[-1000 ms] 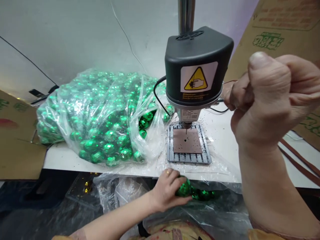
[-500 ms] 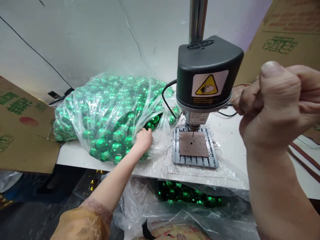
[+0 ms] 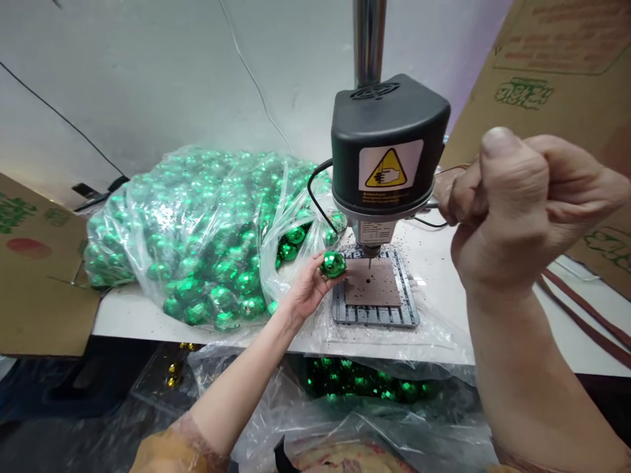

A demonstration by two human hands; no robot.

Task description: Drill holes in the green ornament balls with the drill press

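Between the thumb and fingers of my left hand (image 3: 311, 286) is a shiny green faceted ball ornament (image 3: 333, 264), just left of the drill press (image 3: 389, 144). Under the drill bit lies a flat brown board (image 3: 372, 289) with a dark hole, on the slotted metal base (image 3: 377, 318). My right hand (image 3: 517, 203) is closed in a fist at the machine's right side, around the feed lever (image 3: 432, 205), of which only a short metal piece shows. Left of the press is a clear plastic bag (image 3: 197, 230) full of similar green balls, its mouth open toward my left hand.
Below the table edge, an open plastic bag (image 3: 266, 394) holds more green balls (image 3: 365, 381). Cardboard boxes stand at the left (image 3: 39, 276) and right (image 3: 557, 59). Dark shavings lie around the base. A black cable (image 3: 315, 197) runs behind the press.
My left hand has come out of the bag's mouth and moved right with a green ball in its fingers. My right hand stays at the lever. The view has shifted slightly.
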